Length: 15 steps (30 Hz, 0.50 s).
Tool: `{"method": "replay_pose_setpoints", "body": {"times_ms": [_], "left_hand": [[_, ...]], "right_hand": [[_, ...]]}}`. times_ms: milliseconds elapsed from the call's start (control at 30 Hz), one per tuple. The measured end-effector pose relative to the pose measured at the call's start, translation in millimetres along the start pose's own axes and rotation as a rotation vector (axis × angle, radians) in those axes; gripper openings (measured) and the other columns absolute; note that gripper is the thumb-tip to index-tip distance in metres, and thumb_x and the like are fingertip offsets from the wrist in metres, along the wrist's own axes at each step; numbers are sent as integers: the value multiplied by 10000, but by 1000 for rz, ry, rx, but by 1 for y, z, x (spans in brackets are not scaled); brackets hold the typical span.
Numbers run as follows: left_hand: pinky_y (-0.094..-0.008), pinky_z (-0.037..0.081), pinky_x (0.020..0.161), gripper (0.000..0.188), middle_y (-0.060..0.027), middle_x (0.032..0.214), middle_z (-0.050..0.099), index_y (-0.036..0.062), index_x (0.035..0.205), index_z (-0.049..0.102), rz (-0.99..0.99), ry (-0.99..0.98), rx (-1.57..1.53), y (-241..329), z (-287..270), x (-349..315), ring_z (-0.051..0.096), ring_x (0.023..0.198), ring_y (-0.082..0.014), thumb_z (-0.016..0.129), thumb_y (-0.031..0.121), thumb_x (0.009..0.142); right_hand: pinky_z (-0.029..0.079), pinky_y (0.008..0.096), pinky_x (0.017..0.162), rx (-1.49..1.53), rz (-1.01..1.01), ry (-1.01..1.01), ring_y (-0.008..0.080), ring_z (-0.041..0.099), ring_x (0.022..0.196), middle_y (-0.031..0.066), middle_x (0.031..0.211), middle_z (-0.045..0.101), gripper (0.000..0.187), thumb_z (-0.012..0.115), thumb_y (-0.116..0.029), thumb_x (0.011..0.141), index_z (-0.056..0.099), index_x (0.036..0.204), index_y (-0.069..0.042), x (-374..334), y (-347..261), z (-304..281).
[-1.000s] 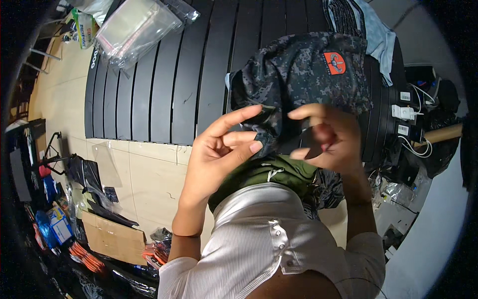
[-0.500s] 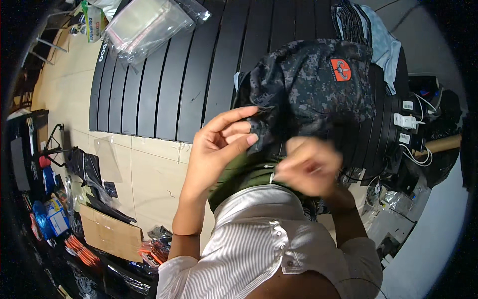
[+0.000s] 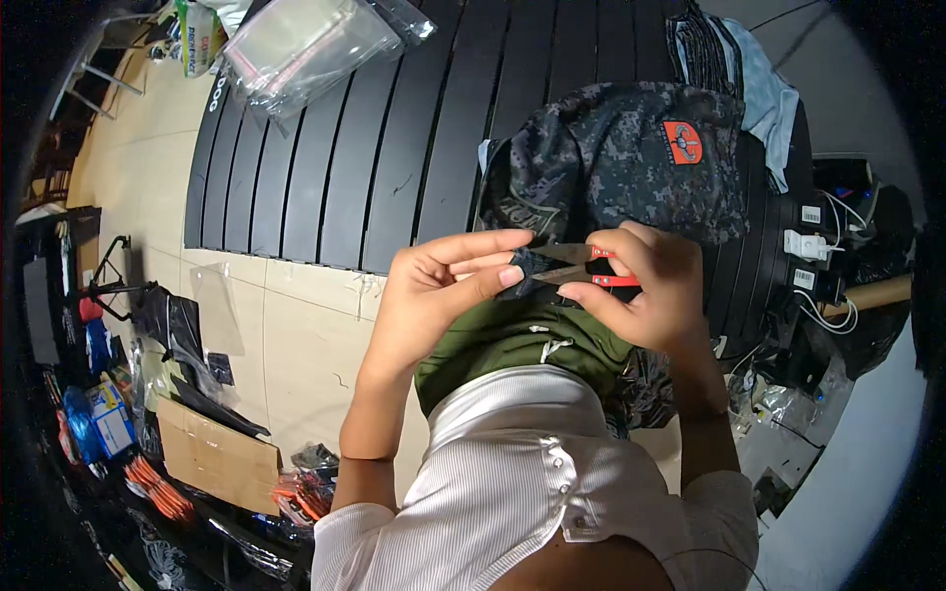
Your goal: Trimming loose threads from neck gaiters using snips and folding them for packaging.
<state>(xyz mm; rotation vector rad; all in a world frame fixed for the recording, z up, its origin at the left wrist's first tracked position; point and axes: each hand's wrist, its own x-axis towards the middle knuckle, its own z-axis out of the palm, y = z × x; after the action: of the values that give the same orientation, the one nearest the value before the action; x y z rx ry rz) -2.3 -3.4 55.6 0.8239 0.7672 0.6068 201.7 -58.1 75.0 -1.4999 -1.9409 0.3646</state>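
Observation:
A dark camouflage garment (image 3: 621,163) with an orange patch lies on the black slatted table (image 3: 394,128). My left hand (image 3: 439,291) pinches an edge of that garment between thumb and fingers. My right hand (image 3: 650,291) holds small red-handled thread snips (image 3: 581,268), their blades pointing left at the pinched fabric. Both hands are close together over the table's near edge, above my green trousers and white shirt.
Clear plastic bags (image 3: 305,44) lie at the table's far left. More clothing (image 3: 739,69) is piled at the far right. White chargers and cables (image 3: 813,256) sit to the right. On the tiled floor at left are a cardboard sheet (image 3: 212,453), blue and orange items.
My right hand dropped low, then came back up holding the red snips and brought the blades to the fabric. My left hand kept pinching the garment's edge.

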Motion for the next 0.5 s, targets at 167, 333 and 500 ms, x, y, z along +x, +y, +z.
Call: {"method": "replay_pose_setpoints", "body": {"times_ms": [167,333,500], "left_hand": [[-195,479,671,304,-93,862,654,-15,1036,601,11,51,0,-1,4,-1,599,731,-81,632,-37,734],[-189,472,668,302,-93,857,655,-10,1037,604,19,28,29,-1,3,-1,596,723,-76,628,-36,737],[-188,475,657,302,-94,858,654,-6,1034,606,24,28,51,0,5,-1,596,718,-73,629,-40,735]], "right_hand": [[391,272,436,3,-23,-53,216,521,473,66,616,530,381,779,-236,577,563,834,-58,-1,2,-3],[380,278,434,-34,-82,-117,208,516,479,57,618,529,392,785,-250,562,567,827,-62,2,3,-7],[366,287,432,-55,-83,-118,210,499,477,52,607,513,405,790,-255,543,567,823,-65,0,7,-11]]}}
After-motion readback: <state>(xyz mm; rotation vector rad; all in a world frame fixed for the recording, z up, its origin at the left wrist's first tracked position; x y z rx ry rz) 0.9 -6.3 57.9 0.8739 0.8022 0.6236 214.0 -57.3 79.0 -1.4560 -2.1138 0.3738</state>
